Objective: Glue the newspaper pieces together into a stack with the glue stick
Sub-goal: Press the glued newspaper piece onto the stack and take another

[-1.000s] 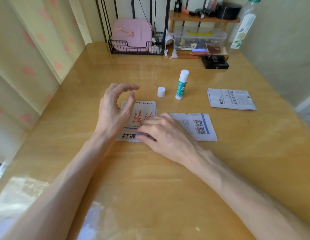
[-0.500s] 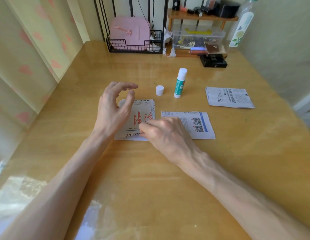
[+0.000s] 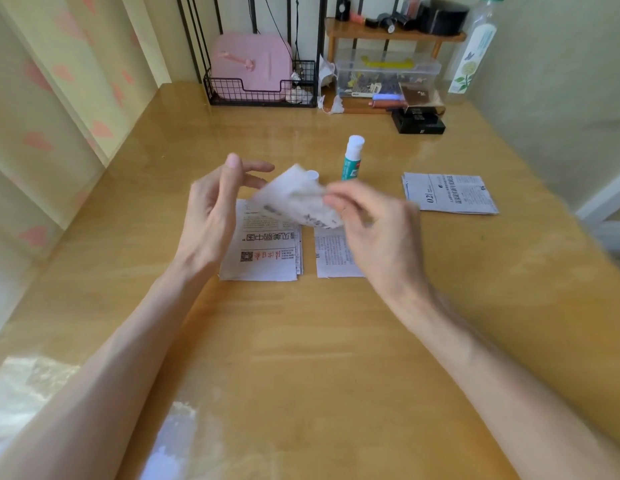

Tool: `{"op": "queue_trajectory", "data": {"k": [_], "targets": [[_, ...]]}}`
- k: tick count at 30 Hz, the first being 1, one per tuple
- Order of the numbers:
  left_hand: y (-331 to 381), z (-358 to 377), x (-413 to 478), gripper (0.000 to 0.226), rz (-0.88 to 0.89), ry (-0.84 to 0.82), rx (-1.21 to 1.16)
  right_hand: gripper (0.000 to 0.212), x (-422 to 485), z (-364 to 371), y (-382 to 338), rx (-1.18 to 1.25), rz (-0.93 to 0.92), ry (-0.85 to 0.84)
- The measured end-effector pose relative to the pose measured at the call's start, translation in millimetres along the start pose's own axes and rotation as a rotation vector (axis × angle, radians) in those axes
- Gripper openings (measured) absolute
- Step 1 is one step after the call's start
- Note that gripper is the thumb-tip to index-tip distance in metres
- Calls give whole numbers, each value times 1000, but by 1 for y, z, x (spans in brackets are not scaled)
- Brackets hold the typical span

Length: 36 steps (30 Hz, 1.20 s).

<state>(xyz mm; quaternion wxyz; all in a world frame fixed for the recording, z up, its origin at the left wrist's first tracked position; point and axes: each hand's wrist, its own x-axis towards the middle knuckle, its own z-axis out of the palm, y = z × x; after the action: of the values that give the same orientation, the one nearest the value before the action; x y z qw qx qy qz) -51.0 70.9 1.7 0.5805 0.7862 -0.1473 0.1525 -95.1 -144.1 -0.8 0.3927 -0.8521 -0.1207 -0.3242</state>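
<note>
My right hand [image 3: 374, 230] pinches a newspaper piece [image 3: 296, 199] by its right edge and holds it in the air, blurred and tilted. My left hand [image 3: 215, 209] hovers to its left with straight fingers, holding nothing. Under them a stack of newspaper pieces [image 3: 267, 252] lies flat on the wooden table [image 3: 301, 341]. Another piece [image 3: 332, 256] lies just right of the stack, partly hidden by my right hand. A third piece [image 3: 450, 197] lies far right. The glue stick [image 3: 352, 157] stands upright and uncapped behind the papers; its white cap [image 3: 312, 174] peeks out behind the lifted piece.
At the table's back stand a black wire basket [image 3: 263, 93] with a pink box, a clear plastic box [image 3: 388, 76] under a small wooden shelf, a black box [image 3: 421, 124] and a tall bottle [image 3: 473, 53]. A curtain hangs at the left.
My right hand has lifted the top newspaper piece off the stack and raised it, uncovering the piece beneath. My left hand rose slightly and opened wider.
</note>
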Motion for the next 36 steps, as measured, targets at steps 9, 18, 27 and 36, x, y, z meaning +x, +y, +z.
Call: {"op": "queue_trajectory", "data": {"k": [9, 18, 27, 36], "targets": [[2, 28, -8, 38, -124, -57, -220, 13, -1, -43, 18, 397, 570, 8], [-5, 44, -12, 27, -114, -125, -80, 10, -2, -61, 47, 385, 807, -35], [-12, 40, -13, 7, -43, -125, 151, 23, -11, -71, 66, 332, 887, -83], [-16, 40, -13, 13, 1, -116, 219, 21, -12, -69, 66, 330, 890, -80]]}}
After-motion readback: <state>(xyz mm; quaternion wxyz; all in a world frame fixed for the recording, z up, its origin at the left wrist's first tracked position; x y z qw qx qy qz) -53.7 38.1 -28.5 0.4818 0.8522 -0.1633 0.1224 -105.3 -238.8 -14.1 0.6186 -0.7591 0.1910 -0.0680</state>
